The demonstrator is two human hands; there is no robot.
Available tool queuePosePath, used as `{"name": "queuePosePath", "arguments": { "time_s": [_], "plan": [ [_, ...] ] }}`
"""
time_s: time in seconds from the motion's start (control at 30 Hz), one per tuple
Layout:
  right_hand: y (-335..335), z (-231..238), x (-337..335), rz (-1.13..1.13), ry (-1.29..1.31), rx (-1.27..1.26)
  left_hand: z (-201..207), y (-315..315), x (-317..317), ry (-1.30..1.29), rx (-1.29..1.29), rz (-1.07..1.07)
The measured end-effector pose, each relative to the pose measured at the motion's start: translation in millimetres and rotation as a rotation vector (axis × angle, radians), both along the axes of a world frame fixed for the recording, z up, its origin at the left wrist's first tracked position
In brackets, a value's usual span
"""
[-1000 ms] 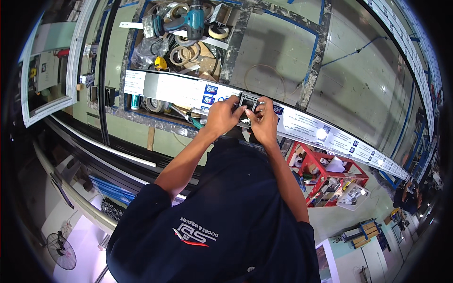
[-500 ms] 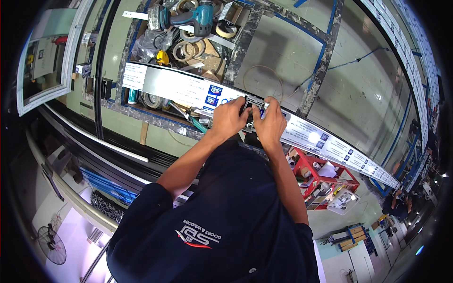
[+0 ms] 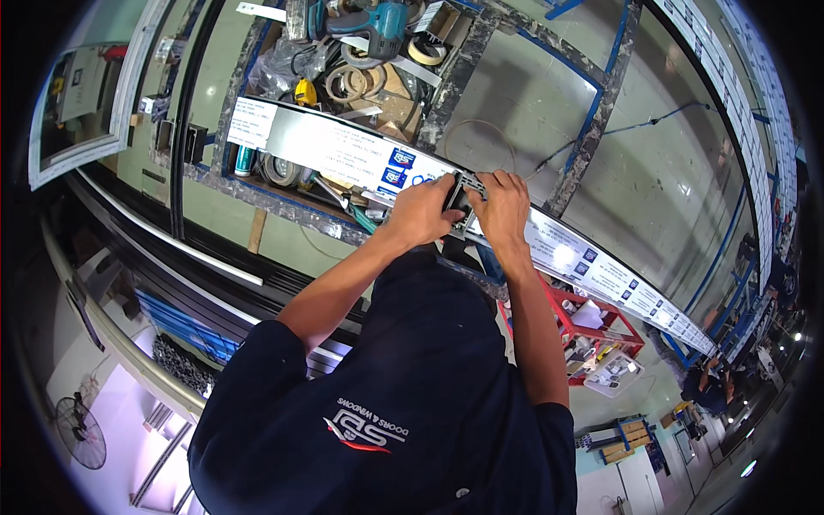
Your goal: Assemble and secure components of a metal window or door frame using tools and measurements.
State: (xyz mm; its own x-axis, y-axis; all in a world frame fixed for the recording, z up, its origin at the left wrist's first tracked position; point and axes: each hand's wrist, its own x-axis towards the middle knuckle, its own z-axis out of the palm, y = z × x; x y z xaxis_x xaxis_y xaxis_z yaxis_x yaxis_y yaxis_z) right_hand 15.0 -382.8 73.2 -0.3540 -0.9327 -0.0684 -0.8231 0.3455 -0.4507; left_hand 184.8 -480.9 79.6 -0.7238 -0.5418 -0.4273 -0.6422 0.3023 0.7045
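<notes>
A long metal profile, wrapped in white protective film with blue labels, lies across the bench frame in front of me. Over its middle I hold a small hollow piece of silver-and-black profile, its ribbed edge and dark inside showing. My left hand is closed on its left side, thumb at the lower end. From the right, my right hand grips the upper right side with bent fingers. Where the piece meets the long profile is partly hidden by my hands.
A teal cordless drill, tape rolls and a yellow tape measure lie in the bench tray beyond the profile. A red cart stands at the right. Far right, another person is at work.
The small piece now shows more of its hollow inside between my hands. My right hand has shifted slightly right, its fingers closer together. The whole view has moved a little.
</notes>
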Motion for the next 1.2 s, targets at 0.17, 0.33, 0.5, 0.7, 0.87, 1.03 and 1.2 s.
{"name": "queuePosePath", "arguments": {
  "time_s": [0.17, 0.33, 0.5, 0.7, 0.87, 1.03, 1.2],
  "plan": [
    [-1, 2, 4, -0.076, -0.052, 0.025, 4, -9, 5, -0.032, 0.104, -0.061],
    [-5, 10, 1, -0.060, -0.159, 0.011, -1, -17, 11, -0.016, 0.144, -0.089],
    [-4, 11, 0, -0.051, -0.129, 0.019, -4, -8, 4, 0.031, 0.142, 0.006],
    [-1, 17, 7, -0.065, -0.138, 0.040, -1, -28, 23, 0.180, 0.243, -0.045],
    [6, 34, 15, 0.015, -0.252, 0.167, 6, -112, 47, 0.215, 0.003, 0.229],
    [1, 39, 19, 0.045, -0.281, 0.194, -25, -223, 69, -0.165, -0.336, -0.002],
    [-3, 47, 18, 0.006, -0.296, 0.217, -13, -248, 81, 0.063, -0.205, 0.077]
  ]
}}
